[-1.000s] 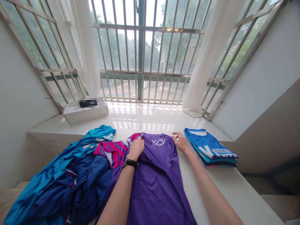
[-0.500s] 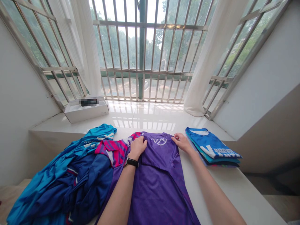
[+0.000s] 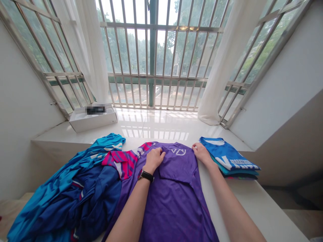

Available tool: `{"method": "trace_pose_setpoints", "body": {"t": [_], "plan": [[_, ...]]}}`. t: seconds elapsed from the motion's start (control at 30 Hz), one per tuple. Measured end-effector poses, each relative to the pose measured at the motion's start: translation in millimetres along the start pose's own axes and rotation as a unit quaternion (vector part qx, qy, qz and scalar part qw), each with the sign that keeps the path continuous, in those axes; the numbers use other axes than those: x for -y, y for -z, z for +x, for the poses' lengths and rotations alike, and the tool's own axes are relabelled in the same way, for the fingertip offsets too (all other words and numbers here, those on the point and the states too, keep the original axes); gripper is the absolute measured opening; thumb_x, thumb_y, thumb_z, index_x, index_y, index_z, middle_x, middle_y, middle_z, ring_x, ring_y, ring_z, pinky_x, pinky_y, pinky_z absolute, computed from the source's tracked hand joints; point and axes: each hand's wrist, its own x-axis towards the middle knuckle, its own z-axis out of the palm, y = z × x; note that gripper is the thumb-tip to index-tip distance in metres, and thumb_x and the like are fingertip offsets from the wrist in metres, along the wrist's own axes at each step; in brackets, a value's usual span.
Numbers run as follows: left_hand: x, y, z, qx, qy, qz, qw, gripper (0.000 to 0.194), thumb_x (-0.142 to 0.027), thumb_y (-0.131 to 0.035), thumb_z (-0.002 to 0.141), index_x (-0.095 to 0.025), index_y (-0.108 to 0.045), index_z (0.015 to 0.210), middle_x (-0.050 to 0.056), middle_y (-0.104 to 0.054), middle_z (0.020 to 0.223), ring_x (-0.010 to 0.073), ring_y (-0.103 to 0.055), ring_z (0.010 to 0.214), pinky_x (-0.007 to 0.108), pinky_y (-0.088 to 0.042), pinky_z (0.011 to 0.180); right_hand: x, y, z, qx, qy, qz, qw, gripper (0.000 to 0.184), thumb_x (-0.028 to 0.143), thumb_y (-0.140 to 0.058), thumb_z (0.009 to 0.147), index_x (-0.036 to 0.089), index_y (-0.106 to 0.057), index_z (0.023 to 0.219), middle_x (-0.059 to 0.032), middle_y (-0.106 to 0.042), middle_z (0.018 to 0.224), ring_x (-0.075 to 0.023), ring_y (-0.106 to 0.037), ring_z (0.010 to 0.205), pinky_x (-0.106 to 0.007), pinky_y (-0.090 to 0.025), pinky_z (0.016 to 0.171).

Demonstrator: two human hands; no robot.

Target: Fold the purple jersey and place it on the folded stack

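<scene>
A purple T-shirt (image 3: 174, 205) with a white print near its far edge lies spread in front of me, its right sleeve folded inward over the body. My left hand (image 3: 154, 159), with a black-strapped watch on the wrist, pinches the purple fabric left of the print. At the far right corner of the shirt, my right hand (image 3: 201, 153) pinches the edge between thumb and fingers. A pink and purple patterned sleeve (image 3: 123, 163) sticks out on the left, over a heap of a dark blue garment (image 3: 98, 195) and a bright blue shirt (image 3: 68, 171).
To the right stands a pile of folded shirts (image 3: 229, 156), a blue one on top, close to my right forearm. A white box (image 3: 94, 122) sits on the window sill (image 3: 161, 124) at the back left. Barred windows and white curtains (image 3: 222, 67) rise behind.
Both hands have moved a little to the right, drawing the purple T-shirt's far part with them. The right corner now lies nearer the folded pile.
</scene>
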Motion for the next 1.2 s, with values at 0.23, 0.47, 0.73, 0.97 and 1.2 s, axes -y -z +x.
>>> {"method": "trace_pose_setpoints", "body": {"t": [0.23, 0.47, 0.73, 0.97, 1.2], "plan": [[0, 0.9, 0, 0.004, 0.007, 0.003, 1.0, 0.025, -0.043, -0.05, 0.095, -0.023, -0.065, 0.094, 0.006, -0.072, 0.091, 0.0226, -0.068, 0.088, 0.028, -0.046, 0.071, 5, 4, -1, 0.057, 0.052, -0.017, 0.997, 0.022, 0.033, -0.055, 0.092, 0.018, -0.07, 0.098, -0.0098, -0.067, 0.109, -0.0199, -0.061, 0.105, -0.026, -0.042, 0.095], [0, 1.1, -2, -0.003, -0.005, 0.007, 1.0, 0.024, -0.042, -0.051, 0.095, -0.023, -0.065, 0.095, 0.006, -0.073, 0.093, 0.0232, -0.068, 0.09, 0.029, -0.046, 0.072, -1, 4, 1, 0.062, 0.02, -0.059, 0.996, 0.016, 0.025, -0.055, 0.092, 0.016, -0.068, 0.089, -0.0116, -0.065, 0.103, -0.0196, -0.061, 0.1, -0.026, -0.042, 0.091], [-4, -1.2, -2, -0.016, -0.001, 0.025, 1.0, 0.025, -0.041, -0.049, 0.097, -0.022, -0.064, 0.097, 0.007, -0.072, 0.092, 0.0241, -0.069, 0.089, 0.029, -0.048, 0.072, 2, 4, 0, 0.048, -0.014, -0.083, 0.995, 0.015, 0.023, -0.053, 0.093, 0.016, -0.066, 0.091, -0.0104, -0.064, 0.104, -0.019, -0.061, 0.095, -0.026, -0.043, 0.084], [-6, 3.5, -4, -0.005, 0.009, -0.016, 1.0, 0.025, -0.033, -0.052, 0.095, -0.023, -0.059, 0.117, 0.008, -0.072, 0.101, 0.0235, -0.068, 0.094, 0.03, -0.047, 0.077, 10, 13, -7, 0.03, -0.024, -0.095, 0.995, 0.021, 0.024, -0.047, 0.094, 0.017, -0.067, 0.095, -0.0125, -0.064, 0.107, -0.0221, -0.061, 0.096, -0.03, -0.044, 0.084], [-2, 0.4, -5, -0.037, -0.017, 0.022, 0.999, 0.039, -0.037, -0.053, 0.093, -0.02, -0.055, 0.128, 0.012, -0.06, 0.13, 0.0273, -0.053, 0.12, 0.038, -0.039, 0.1, 69, 11, -12, 0.013, 0.04, -0.079, 0.996, 0.033, 0.029, -0.037, 0.098, 0.018, -0.066, 0.111, -0.0139, -0.062, 0.12, -0.0247, -0.056, 0.112, -0.033, -0.04, 0.099]]}}
